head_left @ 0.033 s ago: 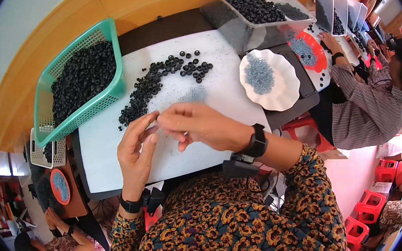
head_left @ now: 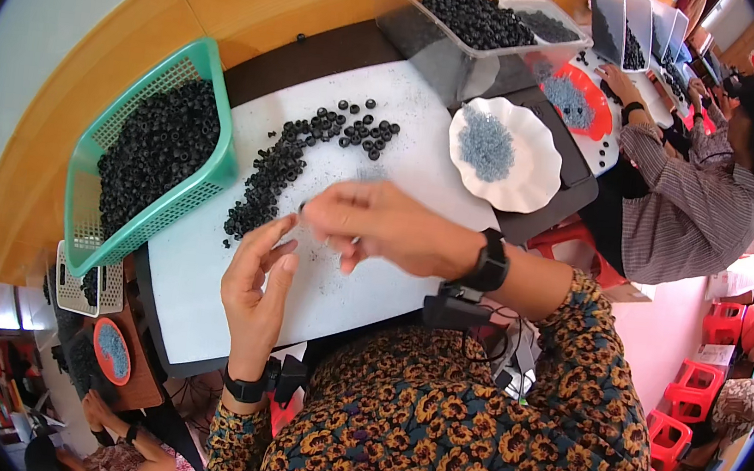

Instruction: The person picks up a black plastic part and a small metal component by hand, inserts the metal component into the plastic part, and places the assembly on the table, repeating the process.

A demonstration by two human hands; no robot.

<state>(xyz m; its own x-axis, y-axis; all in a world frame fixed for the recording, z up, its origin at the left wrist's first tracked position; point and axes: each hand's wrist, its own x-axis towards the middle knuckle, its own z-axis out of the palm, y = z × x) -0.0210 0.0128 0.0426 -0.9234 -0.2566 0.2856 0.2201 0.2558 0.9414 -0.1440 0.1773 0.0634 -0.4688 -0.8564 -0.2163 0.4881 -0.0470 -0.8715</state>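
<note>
Over the white work surface, my right hand (head_left: pixel 378 226) is closed in a pinch, with a small dark piece (head_left: pixel 303 208) just showing at its fingertips. Just below and left of it is my left hand (head_left: pixel 255 282), its thumb and fingers apart and slightly curled, with nothing clearly seen between them. The fingertips of the two hands are close together. Beyond them lies a curved heap of small black ring-like pieces (head_left: pixel 278 164), with looser, larger ones (head_left: pixel 370 131) at its right end. A white scalloped plate (head_left: pixel 533 174) holds tiny blue-grey bits (head_left: pixel 486 144).
A green basket (head_left: pixel 221 139) full of black pieces stands at the left. Behind the plate is a clear plastic bin (head_left: pixel 452 63) with more black pieces. One co-worker (head_left: pixel 688 197) sits at the right by a red plate (head_left: pixel 601 108); another person (head_left: pixel 132 464) works at lower left.
My right hand has moved up slightly, away from my left fingertips, and the small dark piece shows at its tips. My left hand has barely moved.
</note>
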